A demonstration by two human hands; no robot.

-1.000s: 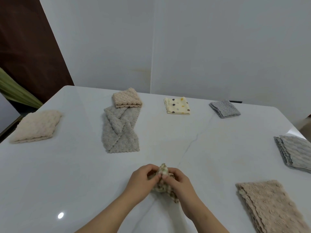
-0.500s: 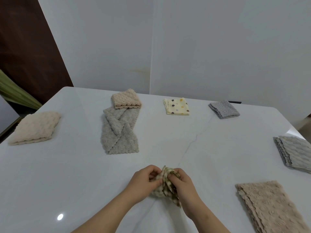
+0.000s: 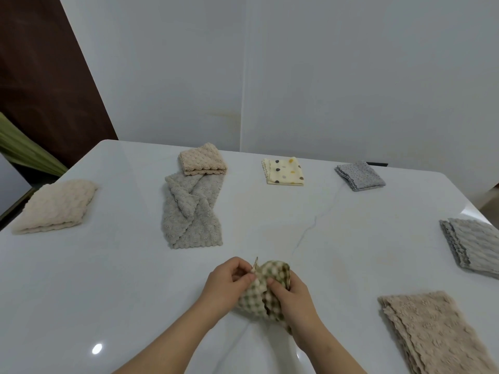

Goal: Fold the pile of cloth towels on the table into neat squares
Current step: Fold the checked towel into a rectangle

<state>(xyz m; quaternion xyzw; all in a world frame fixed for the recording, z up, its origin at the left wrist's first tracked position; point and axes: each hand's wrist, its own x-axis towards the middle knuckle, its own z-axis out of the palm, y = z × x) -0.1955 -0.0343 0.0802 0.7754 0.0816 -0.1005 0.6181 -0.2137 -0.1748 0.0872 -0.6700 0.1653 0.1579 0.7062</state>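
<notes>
Sitting bunched up near the front middle of the white table (image 3: 108,265), the green-and-cream checked towel (image 3: 266,290) is caught between the person's two hands. The left hand (image 3: 229,284) is on its left side, thumb and fingers pinching an upper edge so that a little corner of cloth sticks up just above the knuckles. The right hand (image 3: 294,298) is tight against the towel's right side, fingers curled round the crumpled fabric and thumb pressed into the front of it. The cloth arches over between them, and its lower part seems to rest on the tabletop. Both bare forearms come in from the near edge and angle toward each other, wrists low, knuckles up.

Further back lie a long grey towel (image 3: 191,211) with a folded beige one (image 3: 202,159) touching its far end, a folded cream towel (image 3: 56,205) well to the left, a polka-dot square (image 3: 283,171), and a small grey dotted square (image 3: 360,175). On the right are a grey ribbed towel (image 3: 475,247) and, nearer, a tan towel (image 3: 432,336).
</notes>
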